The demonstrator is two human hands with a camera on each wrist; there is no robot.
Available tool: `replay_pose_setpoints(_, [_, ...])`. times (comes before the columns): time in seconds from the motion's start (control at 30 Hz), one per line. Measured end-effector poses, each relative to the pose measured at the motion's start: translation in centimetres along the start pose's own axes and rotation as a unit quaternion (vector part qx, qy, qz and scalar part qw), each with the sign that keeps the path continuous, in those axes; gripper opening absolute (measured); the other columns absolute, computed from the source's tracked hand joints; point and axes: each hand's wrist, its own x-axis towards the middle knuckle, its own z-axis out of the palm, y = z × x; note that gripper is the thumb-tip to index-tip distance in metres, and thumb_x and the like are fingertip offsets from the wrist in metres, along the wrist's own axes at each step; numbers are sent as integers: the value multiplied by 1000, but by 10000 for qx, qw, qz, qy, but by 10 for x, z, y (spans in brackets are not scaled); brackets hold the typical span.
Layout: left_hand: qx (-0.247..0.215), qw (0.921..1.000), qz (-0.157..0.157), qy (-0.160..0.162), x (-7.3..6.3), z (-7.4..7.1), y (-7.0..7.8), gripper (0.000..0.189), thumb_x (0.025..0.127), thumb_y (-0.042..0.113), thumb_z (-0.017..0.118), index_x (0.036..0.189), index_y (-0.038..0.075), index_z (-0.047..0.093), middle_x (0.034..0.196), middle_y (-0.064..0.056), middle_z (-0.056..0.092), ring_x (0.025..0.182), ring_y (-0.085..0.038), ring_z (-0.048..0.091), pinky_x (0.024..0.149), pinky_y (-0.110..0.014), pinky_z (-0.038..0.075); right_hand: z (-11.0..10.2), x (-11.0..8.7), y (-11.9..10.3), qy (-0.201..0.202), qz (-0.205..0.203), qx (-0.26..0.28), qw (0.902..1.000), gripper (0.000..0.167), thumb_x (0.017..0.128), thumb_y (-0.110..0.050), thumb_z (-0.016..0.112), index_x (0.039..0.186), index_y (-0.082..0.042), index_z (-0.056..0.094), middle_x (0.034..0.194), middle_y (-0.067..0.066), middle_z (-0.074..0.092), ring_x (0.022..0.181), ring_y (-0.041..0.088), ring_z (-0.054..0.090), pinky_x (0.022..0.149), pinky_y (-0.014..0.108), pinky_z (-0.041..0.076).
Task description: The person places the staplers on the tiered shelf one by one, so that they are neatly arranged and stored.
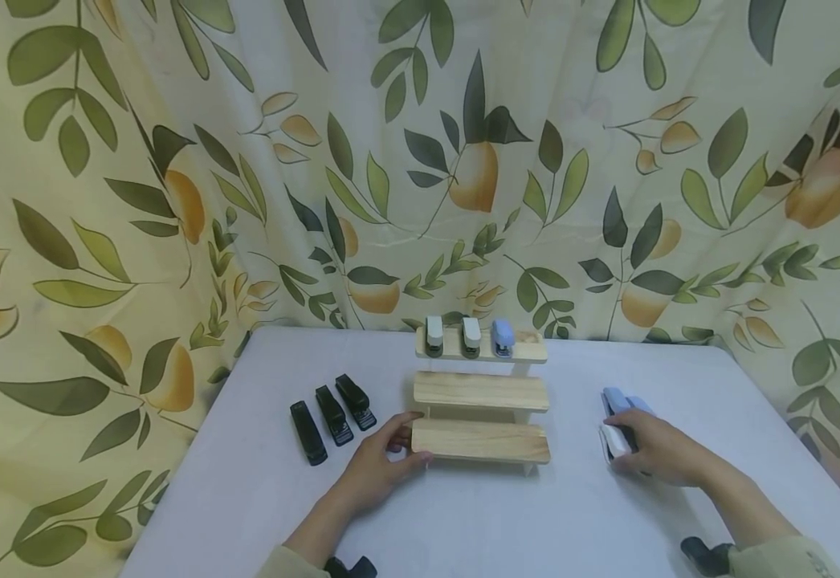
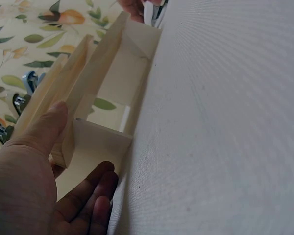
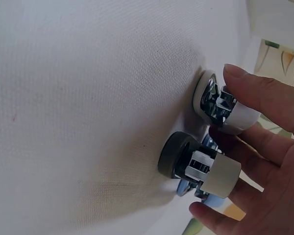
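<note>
My left hand (image 1: 380, 461) grips the left end of the lowest step of a three-tier wooden display rack (image 1: 481, 441). In the left wrist view its thumb lies along the wood, with the other fingers by the white side panel (image 2: 103, 134). At the right, my right hand (image 1: 662, 449) pinches a white stapler (image 1: 615, 441) between thumb and forefinger. Close under the palm stands a stapler with a beige top and dark base (image 3: 220, 175). Blue staplers (image 1: 615, 399) are just behind that hand, partly hidden by it in the right wrist view.
On the rack's top tier stand two pale staplers (image 1: 470, 335) and a blue stapler (image 1: 503, 337). Three black staplers (image 1: 333, 415) lie in a slanted row left of the rack. A leaf-and-fruit patterned curtain (image 1: 420, 177) hangs behind the white table (image 1: 507, 522).
</note>
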Motion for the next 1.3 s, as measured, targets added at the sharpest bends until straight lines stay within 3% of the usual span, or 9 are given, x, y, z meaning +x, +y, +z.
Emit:
replay_pose_setpoints(0.33, [-1, 10000, 18, 9, -1, 0, 2, 67, 87, 63, 73, 147, 47, 48, 123, 11, 65, 115, -12, 58, 105, -44, 47, -4, -4, -5, 123, -69, -53, 9999, 78, 80, -36, 88, 139, 4, 56, 143, 38, 50, 133, 63, 43, 106, 75, 38])
replay_pose_setpoints(0.57, [-14, 10000, -17, 14, -1, 1, 3, 65, 88, 63, 73, 146, 49, 48, 123, 11, 65, 116, -13, 58, 105, -46, 47, -9, -4, -8, 114, -43, 11, 9999, 76, 81, -33, 88, 140, 4, 57, 138, 34, 56, 123, 51, 56, 100, 70, 47])
replay_pose_setpoints(0.87, [2, 10000, -71, 24, -1, 1, 3, 66, 87, 63, 73, 147, 48, 48, 123, 11, 64, 116, -13, 58, 104, -47, 48, -19, -5, -13, 141, -103, 186, 9997, 78, 83, -34, 86, 145, 1, 52, 138, 32, 56, 114, 41, 61, 91, 60, 55])
replay_pose_setpoints(1.3, [2, 10000, -24, 13, -2, 0, 5, 66, 87, 63, 73, 146, 49, 48, 123, 11, 65, 115, -13, 59, 104, -46, 48, -24, -7, -25, 502, -374, 245, 9977, 78, 84, -30, 86, 146, 1, 51, 136, 28, 60, 114, 39, 62, 90, 59, 56])
